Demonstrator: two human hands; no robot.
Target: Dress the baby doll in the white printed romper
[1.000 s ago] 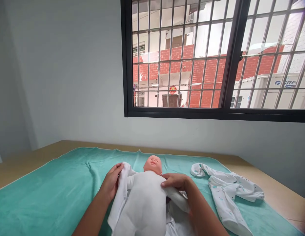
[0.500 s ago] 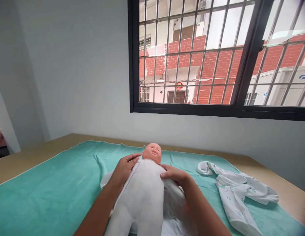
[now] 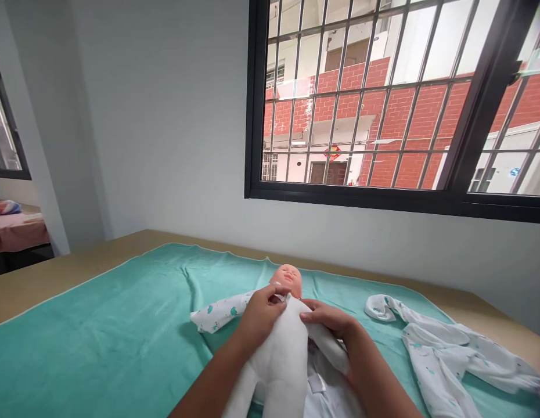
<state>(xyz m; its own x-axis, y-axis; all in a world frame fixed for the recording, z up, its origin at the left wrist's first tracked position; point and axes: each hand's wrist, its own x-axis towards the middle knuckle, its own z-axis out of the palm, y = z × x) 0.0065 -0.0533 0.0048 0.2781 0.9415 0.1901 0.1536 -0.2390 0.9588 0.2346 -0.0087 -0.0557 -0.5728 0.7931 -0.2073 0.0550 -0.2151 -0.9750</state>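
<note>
A baby doll (image 3: 282, 348) with a white cloth body and pink head lies on its back, head away from me. My left hand (image 3: 262, 316) is closed at the doll's shoulder and collar, fingers pinching a white printed baby shirt (image 3: 222, 313). One sleeve of that shirt stretches out to the left; the rest is spread under the doll, its pale inside showing at the lower right. With my right hand (image 3: 333, 319) I grip the doll's other shoulder and upper arm, thumb on the chest.
A green cloth (image 3: 122, 313) covers much of the wooden tabletop (image 3: 35, 278). To the right lie printed baby trousers (image 3: 439, 342), crumpled. Behind stand a wall and a barred window (image 3: 361, 104). A pink-covered bed (image 3: 20, 229) shows at far left.
My left hand has moved from the doll's side up to its collar. The shirt's left sleeve now lies stretched out. My right hand stays at the shoulder. The view has turned left.
</note>
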